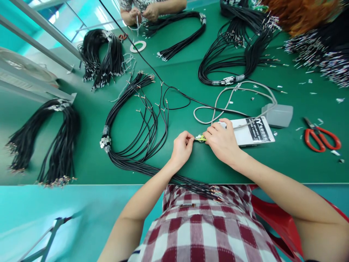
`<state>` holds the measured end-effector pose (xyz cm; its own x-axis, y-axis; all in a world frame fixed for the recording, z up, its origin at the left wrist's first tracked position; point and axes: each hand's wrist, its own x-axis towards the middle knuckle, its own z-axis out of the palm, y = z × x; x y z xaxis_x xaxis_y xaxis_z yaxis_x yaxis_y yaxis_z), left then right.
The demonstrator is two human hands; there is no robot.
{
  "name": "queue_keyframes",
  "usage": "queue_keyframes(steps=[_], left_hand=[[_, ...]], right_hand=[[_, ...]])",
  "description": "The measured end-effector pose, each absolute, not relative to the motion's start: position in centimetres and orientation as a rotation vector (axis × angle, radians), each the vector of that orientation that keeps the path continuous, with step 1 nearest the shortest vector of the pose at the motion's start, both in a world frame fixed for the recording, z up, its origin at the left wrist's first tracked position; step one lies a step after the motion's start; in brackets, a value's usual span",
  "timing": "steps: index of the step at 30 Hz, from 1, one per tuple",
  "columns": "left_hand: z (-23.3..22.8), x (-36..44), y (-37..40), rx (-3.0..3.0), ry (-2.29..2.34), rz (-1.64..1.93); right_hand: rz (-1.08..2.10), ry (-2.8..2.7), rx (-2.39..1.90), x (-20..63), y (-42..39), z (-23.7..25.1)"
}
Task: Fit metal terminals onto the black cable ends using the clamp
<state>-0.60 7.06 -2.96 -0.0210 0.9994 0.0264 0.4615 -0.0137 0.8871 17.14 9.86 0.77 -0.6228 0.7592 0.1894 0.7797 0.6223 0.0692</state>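
My left hand point(182, 148) is closed, thumb and fingers pinched on the end of a thin black cable. Just right of it, a small yellow-green piece point(201, 138) lies between my hands, and the fingers of my right hand point(221, 140) close on its right end. What the piece is stays too small to tell. The right hand's back partly covers a flat white box point(252, 133) with a dark label. Left of my hands a bundle of black cables point(136, 166), bound with a silvery wrap point(105, 140), curves over the green table, several split ends fanned out.
Red-handled pliers point(316, 136) lie at the right, near a grey box point(279, 114) and a looped grey cord point(218, 100). More black cable bundles point(102, 58) and a roll of tape point(137, 46) lie farther back. Across the table are a co-worker's hands point(144, 12).
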Motion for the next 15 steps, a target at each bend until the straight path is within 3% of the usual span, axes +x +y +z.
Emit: queue_keyframes(steps=[7,10,15], left_hand=[[-3.2,-0.7,7.0,1.534,1.557,0.989],[-3.2,-0.8,7.0,1.539,1.556,0.984],[-3.2,-0.7,7.0,1.529,1.554,0.994]], right_hand=[[-0.077,-2.350,-1.274,21.7,6.8,1.6],[-0.127,-2.059,-1.374,24.1,4.3,0.4],[-0.156,-2.023,-1.359,24.7,2.0,-2.3]])
